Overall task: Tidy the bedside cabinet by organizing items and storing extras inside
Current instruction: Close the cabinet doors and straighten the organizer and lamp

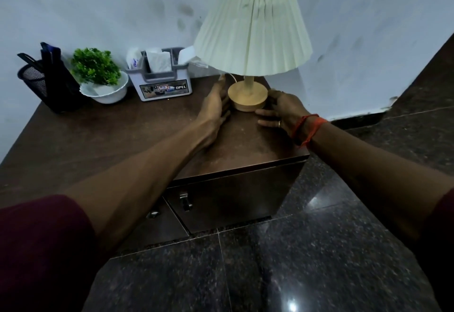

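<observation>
Head view: the only camera, looking down over both forearms at the cabinet.
Cabinet: dark brown wooden bedside cabinet [110, 134] fills the middle left of the frame. Its two front doors with metal handles [184, 201] look closed.
Lamp: table lamp with a cream pleated shade [253, 36] stands upright at the upper centre, near the top's right rear corner. It sits on its round pale wooden base [247, 96], with a white cord behind it.
Left hand: the left hand [216, 105] lies flat-fingered against the base's left side, pressing rather than wrapping.
Right hand: the right hand [280, 112] curves thumb and fingers round the base's right side, fingertips resting on the cabinet top.
Back row: black mesh pen holder [34, 80], green leafy plant in a white bowl [98, 70] and grey-and-white plastic caddy stuffed with paper sachets [162, 83] stand in line along the wall at upper left.
Progress: likely near the end. The top looks ordered and no loose extras show. What remains seems to be settling the lamp in place.
</observation>
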The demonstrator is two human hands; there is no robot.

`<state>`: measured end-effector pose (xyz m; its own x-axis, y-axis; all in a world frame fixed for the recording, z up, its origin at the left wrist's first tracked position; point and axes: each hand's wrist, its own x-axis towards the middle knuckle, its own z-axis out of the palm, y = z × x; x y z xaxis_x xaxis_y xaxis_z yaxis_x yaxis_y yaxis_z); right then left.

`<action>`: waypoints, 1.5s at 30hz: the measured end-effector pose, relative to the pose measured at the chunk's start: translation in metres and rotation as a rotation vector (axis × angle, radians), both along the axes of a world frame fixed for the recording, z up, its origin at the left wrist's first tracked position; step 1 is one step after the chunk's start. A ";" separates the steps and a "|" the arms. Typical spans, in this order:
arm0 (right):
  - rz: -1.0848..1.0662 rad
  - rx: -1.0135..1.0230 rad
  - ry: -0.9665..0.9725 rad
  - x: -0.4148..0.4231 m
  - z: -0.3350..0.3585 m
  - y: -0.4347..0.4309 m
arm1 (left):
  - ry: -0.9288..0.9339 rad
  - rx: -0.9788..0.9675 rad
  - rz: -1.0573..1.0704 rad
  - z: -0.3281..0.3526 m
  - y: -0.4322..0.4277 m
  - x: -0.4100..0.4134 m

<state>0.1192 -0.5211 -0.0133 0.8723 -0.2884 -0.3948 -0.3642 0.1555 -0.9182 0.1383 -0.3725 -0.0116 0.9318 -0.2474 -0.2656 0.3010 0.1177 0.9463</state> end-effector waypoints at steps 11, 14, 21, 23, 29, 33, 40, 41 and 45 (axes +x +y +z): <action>0.007 -0.023 0.002 -0.013 0.000 -0.002 | 0.030 -0.024 -0.032 0.010 0.004 -0.018; -0.005 -0.018 0.008 -0.008 -0.001 -0.002 | 0.022 -0.045 -0.043 0.012 -0.002 -0.019; -0.030 -0.013 0.007 -0.002 -0.003 -0.007 | 0.017 -0.083 -0.039 0.013 -0.010 -0.019; -0.034 -0.013 0.007 0.000 -0.004 -0.008 | 0.014 -0.091 -0.036 0.013 -0.012 -0.019; -0.050 -0.025 0.003 0.004 -0.004 -0.007 | 0.017 -0.102 -0.023 0.008 -0.016 -0.012; -0.050 -0.033 0.020 0.006 -0.005 -0.007 | 0.029 -0.113 -0.030 0.003 -0.015 -0.007; -0.042 -0.041 0.012 0.006 -0.007 -0.009 | 0.035 -0.144 -0.026 -0.001 -0.012 -0.003; -0.044 -0.048 0.014 0.006 -0.007 -0.009 | 0.039 -0.149 -0.022 -0.001 -0.012 -0.003; -0.041 -0.039 0.006 0.005 -0.007 -0.009 | 0.054 -0.159 -0.031 -0.002 -0.009 -0.001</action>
